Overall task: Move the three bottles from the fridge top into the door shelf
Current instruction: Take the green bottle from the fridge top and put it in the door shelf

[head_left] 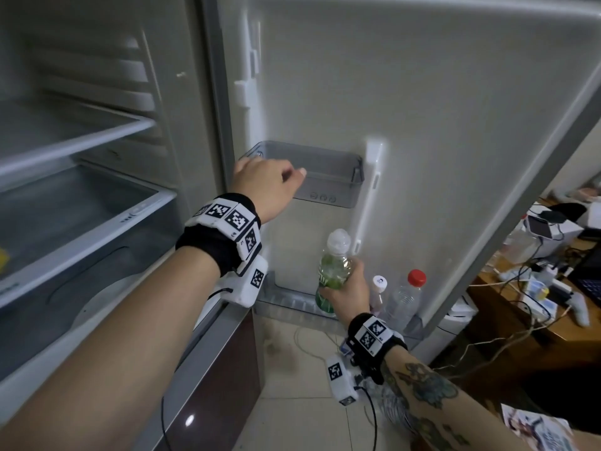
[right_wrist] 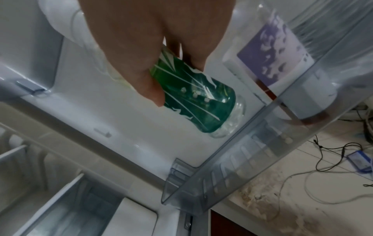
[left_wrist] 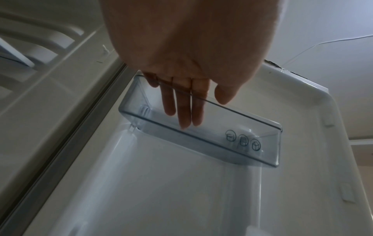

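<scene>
Fridge door [head_left: 439, 92] stands open, inner side facing the camera. Right hand [head_left: 346, 288] is low at the bottom door shelf [right_wrist: 232, 159], fingers and thumb curled round the middle of the green-labelled bottle [head_left: 333, 271]; white cap up, bottle roughly upright. From the wrist view its base [right_wrist: 222, 124] sits down inside the shelf behind the clear front wall, though whether it rests on the shelf floor is hard to tell through the plastic. Just beside it to the right, in the same shelf, stands a small bottle with a white cap [head_left: 379, 288] and a purple-and-white label [right_wrist: 276, 63]; next to that, further right, a clear bottle with a red cap [head_left: 409, 294]. Left hand [head_left: 266, 183] is higher up at the small clear door bin [head_left: 331, 177]: fingers [left_wrist: 182, 105] straight, close together, reaching down inside the bin behind its front wall, thumb [left_wrist: 224, 94] over the rim on the outside. It holds nothing else. Left of the door, the fridge interior shows a glass shelf [head_left: 74, 141] and a drawer [head_left: 81, 229]. A cluttered desk [head_left: 536, 288] with cables lies to the right, past the door.
</scene>
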The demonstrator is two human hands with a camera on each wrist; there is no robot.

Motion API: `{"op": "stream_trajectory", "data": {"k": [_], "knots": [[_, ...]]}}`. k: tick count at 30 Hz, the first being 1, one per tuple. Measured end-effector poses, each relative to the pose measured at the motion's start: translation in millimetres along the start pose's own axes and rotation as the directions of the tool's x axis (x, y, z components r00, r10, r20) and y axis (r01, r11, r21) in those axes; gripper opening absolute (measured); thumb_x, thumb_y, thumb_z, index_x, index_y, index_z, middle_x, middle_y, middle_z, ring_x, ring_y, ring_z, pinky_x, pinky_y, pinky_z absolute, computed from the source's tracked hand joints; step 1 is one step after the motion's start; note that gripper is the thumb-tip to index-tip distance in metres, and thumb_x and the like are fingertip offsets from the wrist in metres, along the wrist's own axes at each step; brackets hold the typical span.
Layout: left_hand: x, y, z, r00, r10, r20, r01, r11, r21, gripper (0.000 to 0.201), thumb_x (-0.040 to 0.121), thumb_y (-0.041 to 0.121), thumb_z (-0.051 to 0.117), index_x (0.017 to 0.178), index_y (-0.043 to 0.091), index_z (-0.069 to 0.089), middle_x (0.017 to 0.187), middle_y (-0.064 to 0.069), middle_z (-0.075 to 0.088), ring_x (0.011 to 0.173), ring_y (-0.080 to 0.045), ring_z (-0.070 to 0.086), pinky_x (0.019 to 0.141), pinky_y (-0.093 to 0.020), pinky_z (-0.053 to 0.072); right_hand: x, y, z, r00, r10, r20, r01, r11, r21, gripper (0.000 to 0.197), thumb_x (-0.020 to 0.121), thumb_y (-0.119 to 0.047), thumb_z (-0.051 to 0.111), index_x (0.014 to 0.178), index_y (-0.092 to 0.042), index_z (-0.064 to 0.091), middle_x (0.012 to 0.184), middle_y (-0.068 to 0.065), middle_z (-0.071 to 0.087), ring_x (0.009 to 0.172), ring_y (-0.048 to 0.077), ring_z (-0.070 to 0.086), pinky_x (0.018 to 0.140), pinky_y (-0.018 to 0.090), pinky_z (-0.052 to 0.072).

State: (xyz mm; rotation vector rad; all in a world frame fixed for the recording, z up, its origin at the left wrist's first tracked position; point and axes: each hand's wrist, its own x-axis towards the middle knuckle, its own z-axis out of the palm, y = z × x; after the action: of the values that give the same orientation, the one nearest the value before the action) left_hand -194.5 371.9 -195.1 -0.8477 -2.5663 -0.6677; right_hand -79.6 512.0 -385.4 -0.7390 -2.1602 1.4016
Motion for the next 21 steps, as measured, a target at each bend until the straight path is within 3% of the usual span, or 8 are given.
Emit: {"op": "stream_trajectory", "data": {"k": [4, 10, 14, 18, 21], "knots": [[0, 2, 1, 1.000, 0.011, -0.009, -0.011, 1.000, -0.004, 0.045, 0.095, 0.048, 0.036, 0.091, 0.018, 0.069, 0.080, -0.001, 0.061, 0.098, -0.028, 0.056, 0.101, -0.036, 0.025, 4, 8, 12, 1.000, 0.008, -0.014, -0.008, 1.000, 0.003, 0.066, 0.069, 0.004, 0.076, 0.123, -0.013, 0.042, 0.103, 0.002, 0.062, 0.093, 0.022, 0.063, 0.078, 0.025, 0.048], [0, 2, 5, 0.999, 0.011, -0.036, -0.011, 1.000, -0.014, 0.044, 0.095, 0.047, 0.037, 0.088, 0.017, 0.069, 0.074, 0.003, 0.056, 0.098, -0.027, 0.055, 0.101, -0.035, 0.025, 8, 19, 18, 0.996, 0.002, -0.086, -0.005, 1.000, -0.029, 0.071, 0.067, -0.011, 0.082, 0.125, -0.017, 0.043, 0.108, 0.003, 0.066, 0.094, 0.022, 0.065, 0.085, 0.034, 0.053], [-1, 2, 6, 0.998, 0.021, -0.053, -0.022, 0.999, -0.023, 0.045, 0.094, 0.047, 0.036, 0.087, 0.018, 0.069, 0.080, 0.000, 0.064, 0.097, -0.027, 0.055, 0.101, -0.037, 0.025, 7, 28, 20, 0.990, 0.000, -0.141, -0.008, 0.998, -0.057, 0.077, 0.068, -0.011, 0.084, 0.131, -0.016, 0.041, 0.116, 0.006, 0.066, 0.103, 0.025, 0.063, 0.091, 0.039, 0.053], [-1, 4, 6, 0.997, 0.017, -0.072, -0.019, 0.999, -0.034, 0.044, 0.094, 0.047, 0.038, 0.088, 0.018, 0.070, 0.083, -0.001, 0.067, 0.098, -0.027, 0.056, 0.102, -0.036, 0.024, 5, 36, 24, 0.989, 0.003, -0.148, -0.021, 0.992, -0.121, 0.072, 0.070, -0.007, 0.083, 0.130, -0.011, 0.042, 0.118, 0.010, 0.065, 0.106, 0.028, 0.064, 0.088, 0.029, 0.048], [-1, 4, 7, 0.997, 0.012, -0.071, -0.015, 0.999, -0.043, 0.043, 0.094, 0.046, 0.038, 0.088, 0.018, 0.070, 0.078, 0.003, 0.060, 0.097, -0.026, 0.055, 0.103, -0.036, 0.024, 4, 37, 28, 0.992, -0.019, -0.121, -0.005, 0.982, -0.191, 0.066, 0.073, -0.008, 0.081, 0.128, -0.006, 0.044, 0.119, 0.013, 0.062, 0.106, 0.029, 0.062, 0.083, 0.024, 0.043]]}}
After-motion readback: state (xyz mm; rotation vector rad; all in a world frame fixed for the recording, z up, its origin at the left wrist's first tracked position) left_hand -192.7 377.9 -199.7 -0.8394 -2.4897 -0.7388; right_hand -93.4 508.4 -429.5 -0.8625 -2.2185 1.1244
